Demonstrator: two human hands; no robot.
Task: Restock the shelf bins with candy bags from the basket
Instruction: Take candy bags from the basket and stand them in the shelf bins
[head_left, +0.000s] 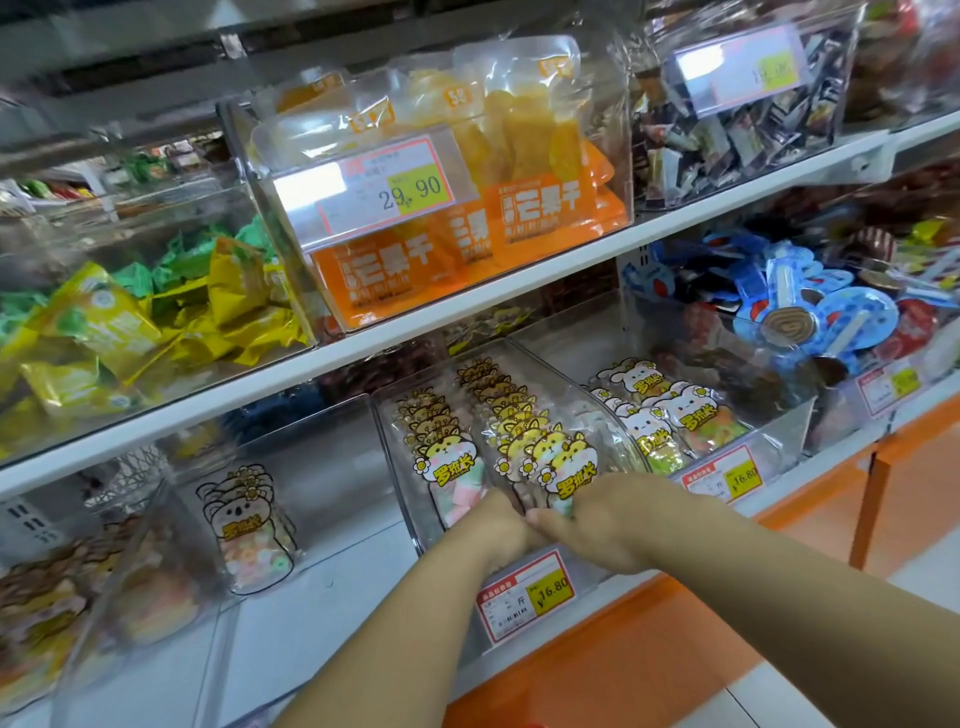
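Note:
Two rows of hamster-print candy bags (519, 431) stand upright in a clear shelf bin (400, 467) on the lower shelf. Both my hands reach into the front of this bin. My left hand (493, 530) curls its fingers against the front bag of the left row (452, 478). My right hand (613, 519) grips the bottom of the front bag of the right row (569, 475). The two hands touch each other at the knuckles. The basket is out of view.
A bin to the left holds a few koala-print candy bags (249, 525) and much bare floor. To the right stands a bin of rabbit-print bags (670, 410). Price tags (524, 592) hang on the bin fronts. Orange mango bags (467, 208) fill the upper shelf.

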